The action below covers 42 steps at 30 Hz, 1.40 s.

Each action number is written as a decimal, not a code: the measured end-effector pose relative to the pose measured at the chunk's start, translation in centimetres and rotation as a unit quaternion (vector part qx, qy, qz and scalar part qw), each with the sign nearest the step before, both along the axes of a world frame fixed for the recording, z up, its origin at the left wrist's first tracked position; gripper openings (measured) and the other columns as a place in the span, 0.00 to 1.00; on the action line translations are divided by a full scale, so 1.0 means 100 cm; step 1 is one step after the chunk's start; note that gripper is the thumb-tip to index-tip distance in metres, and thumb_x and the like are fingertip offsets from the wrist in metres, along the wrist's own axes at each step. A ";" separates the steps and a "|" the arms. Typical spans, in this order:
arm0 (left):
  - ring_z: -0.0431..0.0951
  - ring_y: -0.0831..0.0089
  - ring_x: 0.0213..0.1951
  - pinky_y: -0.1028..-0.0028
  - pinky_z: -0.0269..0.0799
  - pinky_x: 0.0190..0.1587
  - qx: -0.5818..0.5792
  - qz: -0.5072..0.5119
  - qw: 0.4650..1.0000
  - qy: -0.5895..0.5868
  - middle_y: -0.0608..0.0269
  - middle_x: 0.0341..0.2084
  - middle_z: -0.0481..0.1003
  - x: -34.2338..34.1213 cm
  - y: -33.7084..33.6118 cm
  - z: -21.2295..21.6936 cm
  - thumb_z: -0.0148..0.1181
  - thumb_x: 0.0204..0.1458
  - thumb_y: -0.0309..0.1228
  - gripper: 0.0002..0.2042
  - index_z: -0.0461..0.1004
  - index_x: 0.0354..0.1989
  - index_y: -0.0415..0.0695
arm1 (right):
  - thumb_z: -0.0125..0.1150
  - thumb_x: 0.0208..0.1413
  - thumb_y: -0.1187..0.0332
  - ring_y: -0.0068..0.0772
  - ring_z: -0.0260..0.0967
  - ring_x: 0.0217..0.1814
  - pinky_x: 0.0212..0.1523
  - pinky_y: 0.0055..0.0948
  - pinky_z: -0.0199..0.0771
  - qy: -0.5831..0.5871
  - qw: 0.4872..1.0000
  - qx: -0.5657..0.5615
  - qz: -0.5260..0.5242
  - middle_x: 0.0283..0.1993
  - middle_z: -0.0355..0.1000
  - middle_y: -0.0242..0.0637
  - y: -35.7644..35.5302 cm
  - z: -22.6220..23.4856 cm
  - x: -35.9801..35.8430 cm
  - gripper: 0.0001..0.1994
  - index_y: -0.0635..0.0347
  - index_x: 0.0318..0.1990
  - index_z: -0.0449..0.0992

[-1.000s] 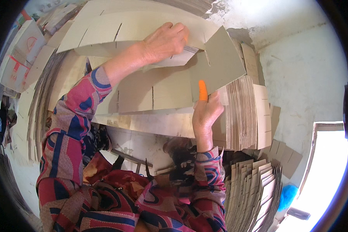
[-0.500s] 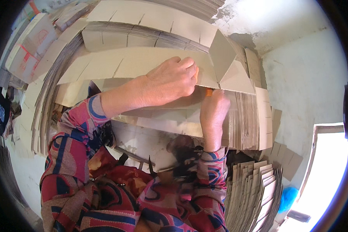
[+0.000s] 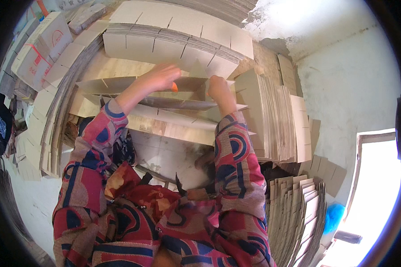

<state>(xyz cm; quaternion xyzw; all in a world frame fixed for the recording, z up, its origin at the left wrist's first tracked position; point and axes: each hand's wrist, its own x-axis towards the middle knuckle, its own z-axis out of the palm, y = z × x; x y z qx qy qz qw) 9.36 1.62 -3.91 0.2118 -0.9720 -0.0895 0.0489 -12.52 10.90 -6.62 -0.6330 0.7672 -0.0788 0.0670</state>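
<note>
**Both hands on a slotted cardboard sheet**

Here the person reaches forward over a pile of flat cardboard. The left hand lies on the top cardboard sheet, its grip curled around a small orange tool that peeks out beneath the fingers. The right hand, just to the right, has its grip pressed together on the sheet's right end. Farther off lies a stack of slotted sheets; to the right stand upright cardboard bundles.
</note>
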 end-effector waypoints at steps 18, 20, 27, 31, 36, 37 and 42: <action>0.74 0.53 0.38 0.61 0.70 0.40 -0.051 0.100 0.989 0.099 0.51 0.33 0.75 0.078 -0.010 -0.036 0.65 0.45 0.33 0.16 0.73 0.42 0.42 | 0.65 0.47 0.55 0.54 0.66 0.51 0.43 0.48 0.70 0.196 0.960 0.004 -0.200 0.47 0.67 0.51 0.224 0.000 -0.101 0.27 0.62 0.49 0.65; 0.75 0.52 0.37 0.60 0.71 0.39 -0.066 0.127 0.982 0.126 0.51 0.32 0.75 0.080 0.007 -0.012 0.64 0.46 0.35 0.16 0.73 0.42 0.41 | 0.62 0.48 0.63 0.52 0.69 0.46 0.40 0.47 0.72 0.179 0.960 -0.036 -0.213 0.44 0.69 0.50 0.223 -0.006 -0.108 0.20 0.60 0.46 0.66; 0.73 0.57 0.37 0.61 0.70 0.38 -0.023 0.052 0.986 0.158 0.55 0.30 0.75 0.079 0.087 0.033 0.61 0.48 0.41 0.18 0.71 0.41 0.40 | 0.56 0.52 0.72 0.59 0.70 0.41 0.36 0.51 0.69 0.116 0.954 -0.089 -0.262 0.38 0.72 0.51 0.239 0.021 -0.112 0.12 0.59 0.44 0.67; 0.72 0.60 0.37 0.63 0.69 0.38 -0.047 0.024 0.989 0.136 0.57 0.30 0.75 0.083 0.104 -0.002 0.62 0.46 0.38 0.17 0.72 0.40 0.39 | 0.57 0.55 0.72 0.54 0.73 0.37 0.34 0.44 0.72 0.039 0.930 -0.228 -0.287 0.38 0.73 0.52 0.236 0.052 -0.076 0.13 0.61 0.47 0.67; 0.73 0.57 0.35 0.61 0.68 0.36 -0.001 0.030 0.991 0.128 0.54 0.29 0.75 0.078 0.108 -0.024 0.61 0.47 0.33 0.12 0.75 0.37 0.39 | 0.58 0.56 0.71 0.40 0.76 0.36 0.36 0.33 0.75 -0.039 0.911 -0.366 -0.184 0.41 0.75 0.47 0.247 0.097 -0.029 0.17 0.59 0.54 0.70; 0.73 0.56 0.34 0.61 0.68 0.35 0.016 0.033 0.993 0.114 0.54 0.28 0.75 0.081 0.108 -0.025 0.61 0.47 0.32 0.11 0.75 0.36 0.40 | 0.60 0.55 0.71 0.33 0.75 0.40 0.40 0.30 0.74 -0.061 0.922 -0.337 -0.182 0.46 0.75 0.45 0.243 0.111 -0.009 0.22 0.57 0.59 0.68; 0.73 0.54 0.30 0.60 0.68 0.34 0.053 -0.012 0.979 0.195 0.52 0.23 0.74 0.084 0.112 -0.042 0.62 0.45 0.30 0.07 0.77 0.31 0.40 | 0.60 0.55 0.72 0.30 0.74 0.35 0.37 0.26 0.74 -0.139 0.957 -0.226 -0.117 0.49 0.74 0.45 0.227 0.114 0.041 0.26 0.56 0.63 0.63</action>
